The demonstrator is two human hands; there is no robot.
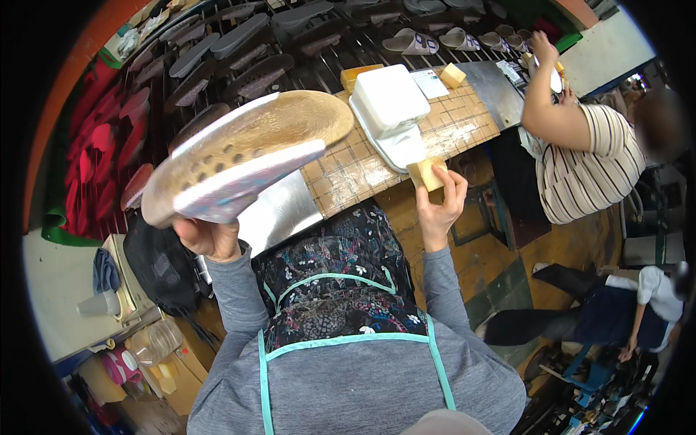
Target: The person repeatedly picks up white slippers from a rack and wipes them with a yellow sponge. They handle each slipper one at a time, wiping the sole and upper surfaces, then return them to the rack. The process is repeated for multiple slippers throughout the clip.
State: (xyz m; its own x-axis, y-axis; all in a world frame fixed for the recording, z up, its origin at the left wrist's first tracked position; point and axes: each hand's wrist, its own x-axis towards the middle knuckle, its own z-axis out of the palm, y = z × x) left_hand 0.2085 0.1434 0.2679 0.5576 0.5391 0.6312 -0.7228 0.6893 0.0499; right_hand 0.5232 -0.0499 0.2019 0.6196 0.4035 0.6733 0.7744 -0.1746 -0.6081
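Observation:
My left hand [210,239] grips a slipper [290,119] with a tan sole and a pale patterned upper, raised and slanting over the table; it is slightly smeared by motion. Between the fingertips of my right hand [444,206] is a yellow sponge block [426,175], just past the near edge of the table [337,177]. A white plastic box-like container [391,98] stands on the table beyond the sponge, between my two hands.
Racks of grey slippers [239,36] run along the far side, and red pieces [94,156] lie at the left. Another sponge [453,75] rests near a paper sheet [430,84]. A co-worker in a striped shirt [591,170] works at the right; another person [616,308] is farther back.

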